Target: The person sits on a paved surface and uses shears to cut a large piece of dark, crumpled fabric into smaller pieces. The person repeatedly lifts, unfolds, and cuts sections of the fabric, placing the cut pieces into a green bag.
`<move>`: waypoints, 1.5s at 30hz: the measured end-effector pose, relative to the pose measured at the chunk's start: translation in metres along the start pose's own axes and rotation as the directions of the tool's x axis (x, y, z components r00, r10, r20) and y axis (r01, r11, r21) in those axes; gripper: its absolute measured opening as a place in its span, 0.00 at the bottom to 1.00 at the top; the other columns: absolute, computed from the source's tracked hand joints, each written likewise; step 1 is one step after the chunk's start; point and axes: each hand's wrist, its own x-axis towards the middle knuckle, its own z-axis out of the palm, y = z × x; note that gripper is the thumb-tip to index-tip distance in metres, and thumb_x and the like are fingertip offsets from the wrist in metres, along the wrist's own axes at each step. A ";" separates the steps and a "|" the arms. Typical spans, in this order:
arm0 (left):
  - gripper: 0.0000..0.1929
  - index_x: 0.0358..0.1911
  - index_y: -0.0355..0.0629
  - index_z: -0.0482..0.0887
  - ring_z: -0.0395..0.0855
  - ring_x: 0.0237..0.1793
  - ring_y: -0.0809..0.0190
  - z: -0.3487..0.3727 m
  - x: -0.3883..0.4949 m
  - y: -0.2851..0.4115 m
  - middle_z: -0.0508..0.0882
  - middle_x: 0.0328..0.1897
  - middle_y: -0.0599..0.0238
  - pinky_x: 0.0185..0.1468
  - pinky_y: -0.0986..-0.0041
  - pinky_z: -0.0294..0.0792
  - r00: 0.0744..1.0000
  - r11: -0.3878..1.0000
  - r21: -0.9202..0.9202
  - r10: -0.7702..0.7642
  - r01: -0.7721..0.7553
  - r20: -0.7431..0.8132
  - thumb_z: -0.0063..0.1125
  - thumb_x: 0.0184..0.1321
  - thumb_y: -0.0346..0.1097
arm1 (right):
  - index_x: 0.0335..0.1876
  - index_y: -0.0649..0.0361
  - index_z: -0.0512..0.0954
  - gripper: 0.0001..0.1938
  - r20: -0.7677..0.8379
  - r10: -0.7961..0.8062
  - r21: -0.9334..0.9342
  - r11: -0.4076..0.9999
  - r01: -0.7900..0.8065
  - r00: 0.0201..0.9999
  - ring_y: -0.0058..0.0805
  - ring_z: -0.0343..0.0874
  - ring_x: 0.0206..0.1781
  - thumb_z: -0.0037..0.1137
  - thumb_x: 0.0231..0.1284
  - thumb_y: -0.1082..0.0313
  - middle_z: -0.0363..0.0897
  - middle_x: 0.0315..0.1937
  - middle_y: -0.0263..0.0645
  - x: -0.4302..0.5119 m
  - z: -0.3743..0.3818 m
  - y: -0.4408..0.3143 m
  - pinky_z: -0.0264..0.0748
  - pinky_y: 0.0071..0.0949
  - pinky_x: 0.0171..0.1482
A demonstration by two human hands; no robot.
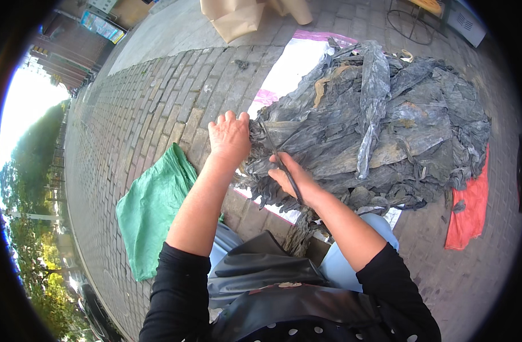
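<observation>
A broad heap of dark grey, dried leafy sheets, which look like dried kelp, lies in front of me with pale bloom on some strips. My left hand is closed at the heap's frayed left end, gripping the edge of the sheets; its thumb side is partly hidden. In my right hand is a long, dark metal cutting tool, apparently scissors. Its blade end reaches up to the left over the sheets, close to my left hand. The curved dark handle runs back toward my wrist.
White woven sacking with pink edges lies under the heap. A green sack rests on the brick paving at left, and a red sack at right. Brown paper and a round-based stool stand beyond.
</observation>
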 end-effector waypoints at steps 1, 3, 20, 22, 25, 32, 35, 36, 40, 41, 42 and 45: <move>0.17 0.46 0.47 0.77 0.79 0.50 0.50 0.003 0.006 -0.009 0.78 0.45 0.55 0.51 0.58 0.69 0.998 0.989 -0.132 0.064 -0.064 -0.002 0.62 0.50 0.33 | 0.57 0.53 0.68 0.16 0.231 0.114 0.283 0.942 -0.178 0.966 0.25 0.78 0.33 0.51 0.65 0.66 0.79 0.38 0.39 -0.002 -0.004 -0.003 0.74 0.27 0.33; 0.18 0.46 0.46 0.77 0.79 0.50 0.49 0.010 0.019 -0.033 0.78 0.44 0.55 0.51 0.60 0.70 0.980 0.899 -0.389 0.189 -0.200 -0.067 0.64 0.50 0.34 | 0.62 0.52 0.64 0.21 0.501 0.055 0.562 0.738 -0.373 0.863 0.28 0.77 0.46 0.50 0.68 0.55 0.77 0.47 0.42 -0.012 -0.015 -0.010 0.76 0.31 0.49; 0.35 0.48 0.34 0.75 0.76 0.57 0.45 0.053 0.006 -0.027 0.81 0.49 0.47 0.58 0.58 0.70 0.993 0.804 -0.594 0.066 0.007 0.100 0.65 0.50 0.61 | 0.57 0.54 0.65 0.19 0.017 0.396 0.238 0.890 -0.388 0.918 0.23 0.76 0.34 0.52 0.66 0.57 0.75 0.36 0.37 -0.040 -0.036 -0.004 0.75 0.25 0.35; 0.27 0.44 0.36 0.77 0.78 0.53 0.45 0.069 -0.031 0.001 0.82 0.45 0.49 0.55 0.59 0.71 0.998 0.825 -0.565 0.026 0.013 0.060 0.67 0.51 0.53 | 0.56 0.53 0.65 0.18 0.014 0.421 0.207 0.886 -0.415 0.907 0.23 0.76 0.33 0.52 0.66 0.57 0.75 0.35 0.37 -0.035 -0.034 0.000 0.75 0.25 0.34; 0.23 0.47 0.38 0.77 0.79 0.49 0.45 0.099 -0.066 0.008 0.81 0.44 0.49 0.52 0.60 0.72 0.998 0.741 -0.669 0.041 -0.056 -0.038 0.68 0.51 0.42 | 0.54 0.53 0.66 0.17 0.038 0.466 0.159 0.870 -0.466 0.884 0.24 0.75 0.32 0.53 0.65 0.58 0.75 0.34 0.37 -0.031 -0.032 0.007 0.75 0.25 0.33; 0.28 0.56 0.32 0.73 0.80 0.51 0.50 0.101 -0.096 -0.019 0.82 0.47 0.47 0.55 0.64 0.70 0.986 0.181 -0.971 0.016 0.158 0.163 0.63 0.60 0.47 | 0.57 0.56 0.65 0.19 0.188 0.408 0.048 0.905 -0.424 0.893 0.22 0.74 0.30 0.53 0.62 0.67 0.74 0.32 0.37 -0.037 -0.033 0.011 0.72 0.24 0.32; 0.33 0.54 0.26 0.73 0.82 0.48 0.54 0.088 -0.064 -0.017 0.84 0.46 0.46 0.54 0.65 0.71 0.932 0.141 -0.922 -0.017 0.360 0.361 0.63 0.59 0.52 | 0.57 0.59 0.65 0.19 0.273 0.369 -0.019 0.925 -0.379 0.888 0.21 0.73 0.29 0.53 0.62 0.68 0.74 0.30 0.36 -0.039 -0.034 0.011 0.72 0.23 0.31; 0.33 0.53 0.27 0.73 0.83 0.47 0.55 0.085 -0.054 -0.011 0.84 0.45 0.47 0.54 0.65 0.71 0.907 0.233 -0.882 -0.004 0.411 0.421 0.64 0.58 0.52 | 0.57 0.60 0.65 0.19 0.275 0.378 -0.118 0.926 -0.360 0.884 0.20 0.72 0.28 0.53 0.62 0.68 0.74 0.29 0.35 -0.040 -0.033 0.011 0.71 0.22 0.31; 0.18 0.48 0.33 0.79 0.83 0.45 0.62 0.085 -0.051 0.015 0.87 0.42 0.57 0.51 0.70 0.73 0.957 -0.125 -0.954 -0.061 0.273 0.282 0.65 0.59 0.37 | 0.56 0.57 0.66 0.17 0.216 0.379 0.129 0.902 -0.411 0.900 0.21 0.73 0.30 0.52 0.65 0.65 0.74 0.33 0.37 -0.054 -0.039 0.008 0.72 0.23 0.33; 0.16 0.47 0.34 0.80 0.83 0.45 0.64 0.086 -0.058 0.022 0.87 0.42 0.59 0.50 0.71 0.74 0.951 -0.234 -0.936 -0.097 0.264 0.292 0.64 0.60 0.34 | 0.55 0.55 0.66 0.16 0.202 0.374 0.301 0.856 -0.420 0.905 0.22 0.73 0.31 0.51 0.66 0.63 0.74 0.34 0.37 -0.061 -0.042 0.007 0.73 0.25 0.34; 0.15 0.51 0.37 0.78 0.83 0.43 0.66 0.087 -0.066 0.019 0.85 0.46 0.63 0.47 0.73 0.75 0.948 -0.341 -0.904 -0.089 0.259 0.305 0.61 0.63 0.32 | 0.55 0.53 0.67 0.14 0.269 0.364 0.469 0.759 -0.452 0.892 0.24 0.74 0.33 0.48 0.69 0.58 0.75 0.35 0.38 -0.069 -0.046 0.004 0.74 0.28 0.36; 0.14 0.50 0.40 0.79 0.82 0.43 0.68 0.089 -0.087 0.025 0.85 0.45 0.67 0.50 0.74 0.72 0.927 -0.412 -0.887 -0.209 0.206 0.312 0.61 0.63 0.33 | 0.56 0.53 0.68 0.17 0.518 0.264 0.654 0.492 -0.575 0.814 0.30 0.73 0.35 0.42 0.71 0.52 0.77 0.38 0.43 -0.091 -0.050 -0.001 0.72 0.33 0.40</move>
